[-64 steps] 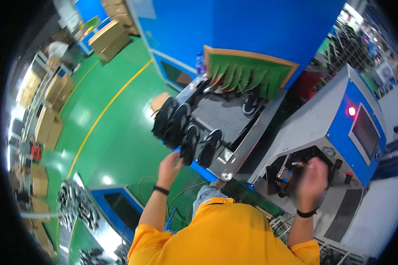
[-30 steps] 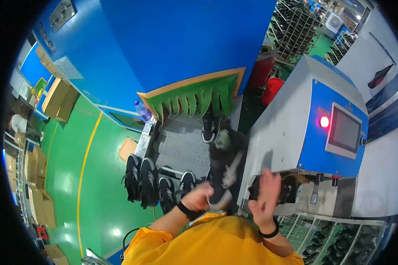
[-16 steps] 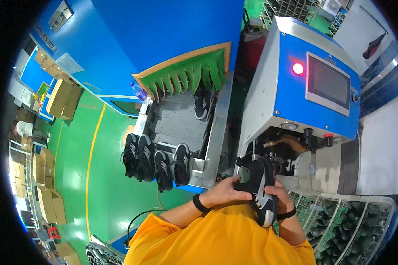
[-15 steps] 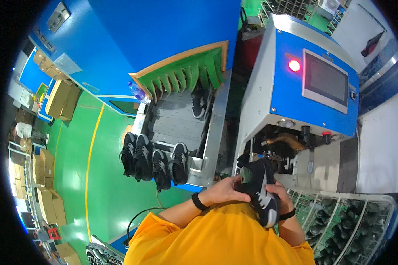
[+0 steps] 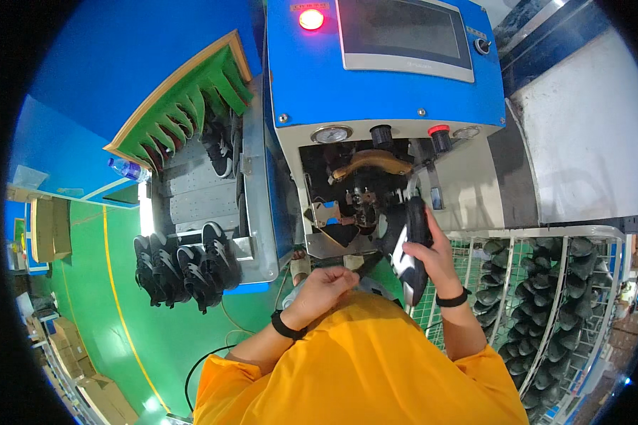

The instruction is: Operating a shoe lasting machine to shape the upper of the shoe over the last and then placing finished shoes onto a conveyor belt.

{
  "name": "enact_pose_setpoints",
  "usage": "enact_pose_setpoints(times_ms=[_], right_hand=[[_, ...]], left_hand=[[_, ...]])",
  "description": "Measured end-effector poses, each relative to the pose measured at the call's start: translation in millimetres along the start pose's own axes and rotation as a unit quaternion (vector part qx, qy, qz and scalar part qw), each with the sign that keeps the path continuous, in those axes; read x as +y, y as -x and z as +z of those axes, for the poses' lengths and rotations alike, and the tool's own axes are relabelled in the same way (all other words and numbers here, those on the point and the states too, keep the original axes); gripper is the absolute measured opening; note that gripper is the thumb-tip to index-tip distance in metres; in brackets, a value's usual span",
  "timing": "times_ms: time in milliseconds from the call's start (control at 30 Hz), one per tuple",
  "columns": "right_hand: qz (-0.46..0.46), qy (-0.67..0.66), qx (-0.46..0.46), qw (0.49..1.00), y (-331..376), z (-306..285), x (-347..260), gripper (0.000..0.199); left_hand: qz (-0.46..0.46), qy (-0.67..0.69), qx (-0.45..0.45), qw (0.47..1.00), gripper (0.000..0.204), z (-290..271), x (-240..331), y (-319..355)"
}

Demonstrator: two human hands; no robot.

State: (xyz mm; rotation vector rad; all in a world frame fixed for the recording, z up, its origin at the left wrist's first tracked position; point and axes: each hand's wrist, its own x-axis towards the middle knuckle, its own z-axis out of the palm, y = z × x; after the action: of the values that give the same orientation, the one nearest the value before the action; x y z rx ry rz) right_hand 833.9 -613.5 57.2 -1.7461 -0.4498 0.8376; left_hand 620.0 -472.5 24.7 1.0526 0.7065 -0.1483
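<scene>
A black sneaker (image 5: 396, 242) with white and grey trim is in my right hand (image 5: 441, 263), its thumb across the side and its fingers behind. The shoe stands tilted with its toe toward me and its upper end close to the opening of a blue and grey machine (image 5: 390, 95). My left hand (image 5: 325, 292) is closed in front of my body, apart from the shoe. A thin dark piece shows by its fingertips; whether the hand grips it is unclear. Inside the opening sit metal clamp parts (image 5: 361, 205) and a curved brown pad (image 5: 372, 163).
Several sneakers (image 5: 216, 258) hang along the near end of a conveyor (image 5: 191, 195) at left. Another sneaker (image 5: 218, 152) lies under green curtain strips (image 5: 166, 117). At right stands a white wire rack (image 5: 546, 232) of dark shoe-shaped pieces. A red lamp (image 5: 311, 19) glows.
My view has turned right, toward the machine. The left hand has come off the sneaker and closed. My right hand has raised and rolled the shoe onto its side, nearer the machine opening.
</scene>
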Motion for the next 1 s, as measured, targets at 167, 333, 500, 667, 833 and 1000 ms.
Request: enact_pose_setpoints(times_ms=[167,333,500,667,833,1000], right_hand=[[-0.133,0.291,0.049,0.946,-51,12,15,0.089],[-0.095,0.558,0.012,0.824,-77,60,2,0.087],[-0.069,0.537,0.084,0.837,-93,72,-1,0.073],[-0.132,0.550,0.145,0.812,-88,74,19,0.082],[-0.149,0.492,0.182,0.838,-76,78,25,0.083],[-0.331,0.449,0.251,0.792,-38,81,48,0.077]], left_hand=[[0.001,0.081,0.082,0.993,0.025,-1,-6,-47],[-0.004,0.143,0.091,0.985,0.024,-23,-47,-96],[0.013,0.209,0.113,0.971,0.024,-19,-40,-109],[-0.014,0.169,0.110,0.979,0.027,-26,-31,-105],[-0.032,0.113,0.069,0.991,0.029,-36,-31,-91],[0.030,0.003,0.029,0.999,0.033,-31,-42,-90]])
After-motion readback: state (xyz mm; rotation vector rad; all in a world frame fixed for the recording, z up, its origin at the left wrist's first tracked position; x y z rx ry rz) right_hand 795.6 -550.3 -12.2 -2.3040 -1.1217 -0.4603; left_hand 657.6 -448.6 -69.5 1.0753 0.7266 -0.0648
